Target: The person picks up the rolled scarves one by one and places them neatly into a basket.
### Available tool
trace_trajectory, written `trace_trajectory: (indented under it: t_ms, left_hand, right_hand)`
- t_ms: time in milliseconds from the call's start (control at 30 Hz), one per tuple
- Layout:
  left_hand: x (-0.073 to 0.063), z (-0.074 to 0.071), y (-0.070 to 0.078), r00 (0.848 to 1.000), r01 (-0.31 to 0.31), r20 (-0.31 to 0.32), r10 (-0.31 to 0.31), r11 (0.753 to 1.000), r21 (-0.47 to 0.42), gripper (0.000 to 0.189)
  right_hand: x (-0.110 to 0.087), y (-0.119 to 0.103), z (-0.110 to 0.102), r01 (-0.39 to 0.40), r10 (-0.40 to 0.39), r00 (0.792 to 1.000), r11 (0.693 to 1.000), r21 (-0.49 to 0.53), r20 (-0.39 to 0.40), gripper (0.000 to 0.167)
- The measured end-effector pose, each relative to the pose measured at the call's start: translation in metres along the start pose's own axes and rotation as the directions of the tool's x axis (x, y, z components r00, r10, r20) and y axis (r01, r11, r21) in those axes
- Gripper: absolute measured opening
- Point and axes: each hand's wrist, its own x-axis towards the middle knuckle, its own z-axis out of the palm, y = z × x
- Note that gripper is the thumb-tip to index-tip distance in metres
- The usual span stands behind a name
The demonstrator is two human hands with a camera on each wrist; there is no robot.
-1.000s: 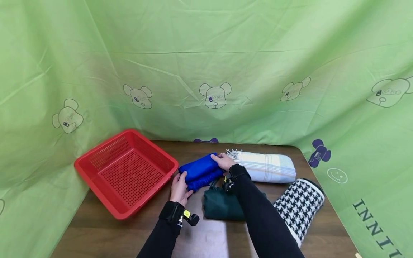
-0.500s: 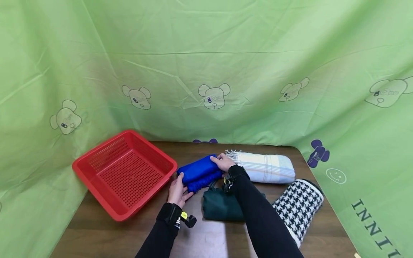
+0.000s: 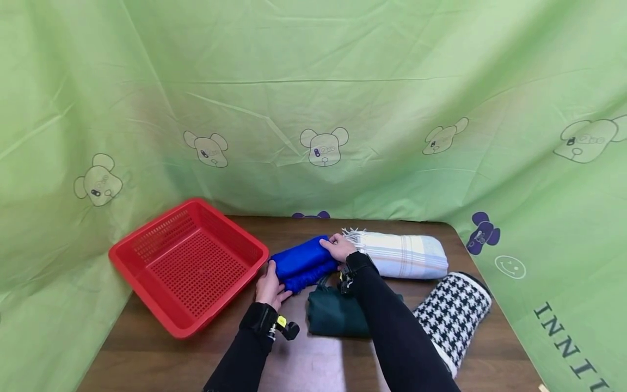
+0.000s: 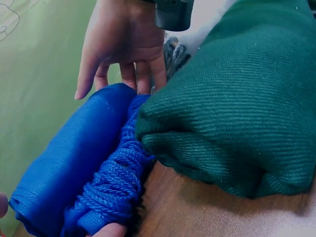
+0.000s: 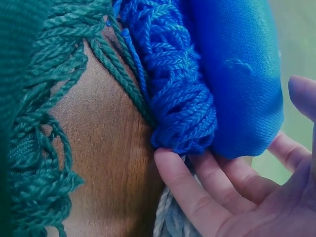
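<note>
A rolled blue scarf with bunched twisted fringe lies on the table between both hands. At its left end, my left hand touches it, thumb near the top edge and fingers spread low by the fringe; only fingertips show in the left wrist view. My right hand touches the other end. In the right wrist view its extended fingers meet the roll's end, the thumb standing apart. Nearer the person lies a dark green fringed scarf, partly behind the right forearm.
A red perforated basket stands left of the hands. Right of the blue scarf are a white striped fringed roll and a black-and-white houndstooth roll. Green printed cloth hangs behind the wooden table.
Both hands stay at the ends of the blue scarf, which hardly moves. The left hand and its fingers shift slightly, and the head view drifts a little.
</note>
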Motion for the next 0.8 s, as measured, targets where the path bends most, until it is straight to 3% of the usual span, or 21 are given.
trace_trajectory:
  t_ms: [300,800]
  left_hand:
    - [0.0053,0.0009,-0.0052,0.999,-0.036,-0.019,0.037,0.998,0.049,0.076]
    - [-0.0004,0.0028,-0.0075,0.996,-0.088,-0.006,0.09,0.989,0.119,0.073]
  right_hand:
    - [0.0031,0.0008,0.0046,-0.003,0.003,1.0,1.0,-0.009,-0.019,0.044]
    - [0.0007,0.0052,0.0047,-0.011,0.012,1.0,0.999,0.044,-0.023,0.036]
